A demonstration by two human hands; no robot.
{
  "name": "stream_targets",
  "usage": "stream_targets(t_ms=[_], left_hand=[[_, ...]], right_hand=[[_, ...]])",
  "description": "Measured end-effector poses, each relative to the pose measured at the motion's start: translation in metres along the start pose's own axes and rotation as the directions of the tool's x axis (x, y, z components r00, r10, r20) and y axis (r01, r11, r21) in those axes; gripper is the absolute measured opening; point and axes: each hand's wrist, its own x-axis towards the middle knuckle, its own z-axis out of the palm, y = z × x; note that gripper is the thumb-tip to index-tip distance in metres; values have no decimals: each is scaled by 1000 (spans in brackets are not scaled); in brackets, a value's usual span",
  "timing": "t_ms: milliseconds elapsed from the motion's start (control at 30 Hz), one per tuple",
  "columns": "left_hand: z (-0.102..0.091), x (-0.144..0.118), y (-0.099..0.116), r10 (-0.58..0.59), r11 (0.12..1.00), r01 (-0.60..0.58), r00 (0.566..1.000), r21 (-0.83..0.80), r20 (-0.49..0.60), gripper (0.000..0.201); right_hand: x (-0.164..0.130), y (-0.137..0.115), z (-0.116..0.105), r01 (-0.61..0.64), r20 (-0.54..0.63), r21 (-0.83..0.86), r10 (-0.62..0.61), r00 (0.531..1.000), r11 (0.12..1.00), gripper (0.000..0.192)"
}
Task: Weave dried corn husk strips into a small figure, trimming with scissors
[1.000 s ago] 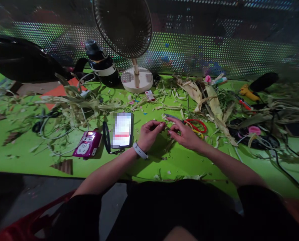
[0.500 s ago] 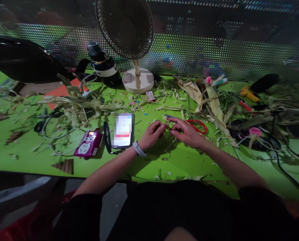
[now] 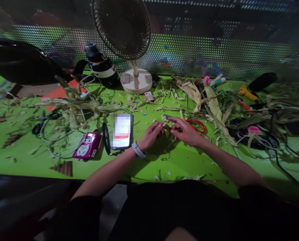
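Note:
My left hand [image 3: 152,136], with a pale band [image 3: 138,150] on its wrist, pinches a small piece of pale corn husk [image 3: 166,124]. Facing it over the green table [image 3: 149,169], my right hand [image 3: 186,133] has its thumb and fingers closed at the other side of the piece, the index finger reaching along the top. The fingers hide much of the piece. Just beyond my right hand are a red looped handle [image 3: 197,125] and a narrow grey tip [image 3: 167,116]; they look like parts of one pair of scissors, partly covered by the hand.
Left of my hands lie a phone [image 3: 121,132] with a lit screen and a purple power socket block [image 3: 87,146]. Behind stand a fan [image 3: 136,82] and a dark bottle [image 3: 103,68]. Dried husks [image 3: 216,105], a yellow glue gun [image 3: 247,92] and cables fill the right side.
The view has shifted slightly. My left fingers have moved a little on the husk piece, and more of its pale part shows between my hands. My right hand keeps nearly the same pose.

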Motion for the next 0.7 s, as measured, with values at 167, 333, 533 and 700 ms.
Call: stream_targets(t_ms=[167,333,533,700], left_hand=[[-2,1,-1,16,998,-19,999,62,47,37],[-1,0,-2,14,998,-15,1000,58,12,40],[0,1,-6,-54,994,54,999,-97,0,39],[-1,1,-6,-107,990,105,994,-89,-17,40]], right_hand=[[0,-2,1,-39,-4,53,39,999,998,50],[-3,-9,2,-80,35,124,77,996,989,50],[-1,-10,0,-103,12,147,102,995,984,49],[3,-9,2,-143,24,192,141,990,971,47]])
